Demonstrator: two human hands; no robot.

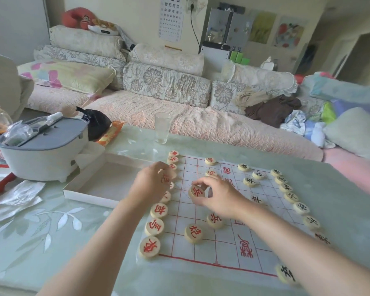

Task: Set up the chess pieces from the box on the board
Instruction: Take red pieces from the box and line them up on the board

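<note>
Head view: the board (222, 248) lies on the glass table (51, 242), nr its near-right part. The white box (88, 196) sits just off the board's left edge, touching or almost.

The red row (156, 227) runs along the board's left edge and the black row (301, 208) along its right edge. A few pcs of each colour are already a file or two inward. One black piece (285, 274) sits off the near-right corner.

The right hand (220, 197) is over mid-board, left of centre. Thumb and fingertips are clamped on a red soldier (198, 192), tilted face-up toward the camera, at or just above the sheet; can't tell if it touches.

The left hand (152, 184) is over the far half of the red row, fingers curled. It seems to pinch a red disc (166, 179), though the grip is partly hidden.

A second soldier (215, 220) and a cannon (193, 232) stand nearer the near edge, apart from each other.

Step in hand, prob.: seating the soldier on its file in line w/ the second soldier. The task looks well along, mostly fine placement left.

Next move calls for setting the disc flat on a line crossing, not in a square, w/o nudging neighbours. The thin sheet may slide or wrinkle, so a light release. The left hand's disc needs its own gap in or nr the row.

Also on the table: a glass (162, 129) nr the far edge and a grey appliance (43, 150) at far left.
</note>
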